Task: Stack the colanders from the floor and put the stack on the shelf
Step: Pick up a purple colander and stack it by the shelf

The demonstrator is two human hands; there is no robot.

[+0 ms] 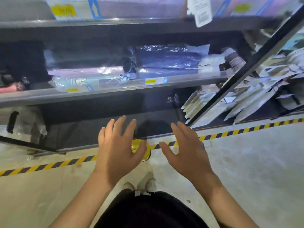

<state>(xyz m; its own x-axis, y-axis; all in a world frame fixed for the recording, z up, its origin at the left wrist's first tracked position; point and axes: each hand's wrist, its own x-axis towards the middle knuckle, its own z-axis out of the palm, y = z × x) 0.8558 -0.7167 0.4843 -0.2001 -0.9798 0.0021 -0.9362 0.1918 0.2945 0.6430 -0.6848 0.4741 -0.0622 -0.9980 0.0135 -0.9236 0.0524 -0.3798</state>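
Observation:
A yellow colander [144, 149] lies on the floor at the foot of the shelf unit, mostly hidden behind my left hand; only part of its rim and holed wall shows. My left hand [118, 145] hovers above it with fingers spread and straight, holding nothing. My right hand [184, 150] is just to the right, also spread and empty, thumb pointing toward the colander. The bottom shelf [92, 132] right behind the hands is a dark bare board.
Yellow-black hazard tape [49, 166] runs along the floor in front of the shelves. The middle shelf [115, 89] holds plastic-wrapped textiles. A black upright post [243, 74] separates a right bay full of flat packets. My shoes [141, 185] stand on the pale floor.

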